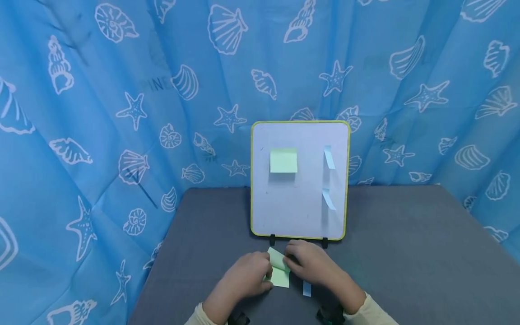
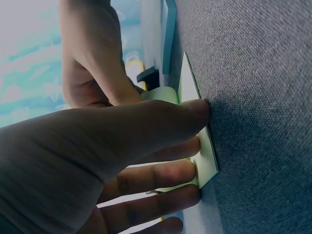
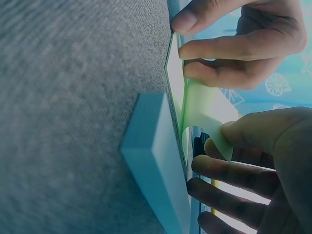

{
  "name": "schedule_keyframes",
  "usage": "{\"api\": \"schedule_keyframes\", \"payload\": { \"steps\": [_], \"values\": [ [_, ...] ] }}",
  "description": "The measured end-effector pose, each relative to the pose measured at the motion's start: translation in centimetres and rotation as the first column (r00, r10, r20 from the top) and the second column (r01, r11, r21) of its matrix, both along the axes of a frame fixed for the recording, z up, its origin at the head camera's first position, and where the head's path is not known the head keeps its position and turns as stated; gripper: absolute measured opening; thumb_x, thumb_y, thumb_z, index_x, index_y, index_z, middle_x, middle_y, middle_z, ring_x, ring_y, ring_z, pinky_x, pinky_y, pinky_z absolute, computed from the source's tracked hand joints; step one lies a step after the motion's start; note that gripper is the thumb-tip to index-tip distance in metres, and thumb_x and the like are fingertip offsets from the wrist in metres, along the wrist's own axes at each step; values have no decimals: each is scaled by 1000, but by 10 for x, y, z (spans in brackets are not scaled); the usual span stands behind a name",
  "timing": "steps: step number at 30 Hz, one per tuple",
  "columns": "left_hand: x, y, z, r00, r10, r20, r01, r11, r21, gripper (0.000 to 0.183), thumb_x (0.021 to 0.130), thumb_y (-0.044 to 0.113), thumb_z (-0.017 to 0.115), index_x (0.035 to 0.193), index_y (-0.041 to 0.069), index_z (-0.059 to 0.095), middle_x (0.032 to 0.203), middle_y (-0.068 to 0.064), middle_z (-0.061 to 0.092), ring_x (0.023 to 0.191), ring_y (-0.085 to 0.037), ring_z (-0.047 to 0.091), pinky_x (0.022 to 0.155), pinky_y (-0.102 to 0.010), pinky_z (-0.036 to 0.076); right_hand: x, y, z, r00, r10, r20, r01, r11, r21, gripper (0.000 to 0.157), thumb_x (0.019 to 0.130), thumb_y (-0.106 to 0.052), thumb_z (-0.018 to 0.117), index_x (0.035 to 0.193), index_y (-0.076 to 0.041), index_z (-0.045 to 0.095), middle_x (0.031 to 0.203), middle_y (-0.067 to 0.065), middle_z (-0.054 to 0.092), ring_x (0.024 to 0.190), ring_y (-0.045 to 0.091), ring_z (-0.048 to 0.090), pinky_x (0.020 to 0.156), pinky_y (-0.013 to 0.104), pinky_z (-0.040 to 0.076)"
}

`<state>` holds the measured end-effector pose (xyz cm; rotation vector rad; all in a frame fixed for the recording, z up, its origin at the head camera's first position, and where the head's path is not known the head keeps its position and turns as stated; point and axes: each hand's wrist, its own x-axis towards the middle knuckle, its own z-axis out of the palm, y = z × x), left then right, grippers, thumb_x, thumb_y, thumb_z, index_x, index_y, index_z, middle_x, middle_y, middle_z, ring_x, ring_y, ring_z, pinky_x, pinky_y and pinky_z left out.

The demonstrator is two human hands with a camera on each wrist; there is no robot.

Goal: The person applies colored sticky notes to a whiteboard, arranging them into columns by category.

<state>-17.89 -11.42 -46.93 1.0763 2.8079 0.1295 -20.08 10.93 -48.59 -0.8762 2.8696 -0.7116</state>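
A light green sticky-note pad (image 1: 281, 279) lies on the grey table before me. My left hand (image 1: 249, 274) holds the pad at its left side, with the thumb at the near edge and fingertips on the paper in the left wrist view. The top green sticky note (image 1: 276, 257) curls up off the pad. My right hand (image 1: 310, 262) pinches this sheet between thumb and index finger (image 3: 217, 146), its other fingers spread. A narrow blue sticky-note pad (image 3: 156, 146) lies just right of the green one, below my right hand.
Behind my hands stands a white board (image 1: 300, 216) with a yellow rim on black feet (image 1: 272, 240). It bears a green note (image 1: 283, 161) and two blue strips, an upper strip (image 1: 329, 158) and a lower strip (image 1: 328, 200). A blue shell-patterned curtain (image 1: 227, 81) surrounds the grey table (image 1: 406, 253).
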Motion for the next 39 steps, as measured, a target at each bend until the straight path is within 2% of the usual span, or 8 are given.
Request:
{"api": "schedule_keyframes", "payload": {
  "steps": [8,16,27,39],
  "values": [
    [2,2,3,1000,23,4,-23,1000,-8,15,86,36,90,86,24,83,85,12,60,69,-3,51,64,-24,47,-1,0,3,1000,3,4,-3,1000,-11,10,102,-25,70,93,-23,74,84,-14,61,70,0,49,63,25,44],
    [4,2,4,1000,23,-4,-22,999,28,14,85,35,91,85,23,83,83,13,60,68,-2,50,64,-23,46,-1,2,4,1000,-14,10,14,1000,7,9,103,-25,70,95,-23,74,84,-15,61,70,1,49,63,25,43],
    [1,1,1,999,31,15,-32,998,48,17,84,37,92,85,22,82,83,13,61,69,-2,51,63,-23,47,-1,5,4,1000,0,-19,0,1000,-13,10,103,-24,70,93,-23,72,82,-14,59,68,1,47,62,25,42],
    [2,1,-3,999,24,-36,-21,997,77,19,82,36,93,81,22,81,83,13,63,69,-2,54,63,-23,48,0,7,4,1000,-3,-19,3,1000,-18,9,103,-24,70,94,-22,73,83,-14,62,68,0,48,63,25,44]
  ]
}}
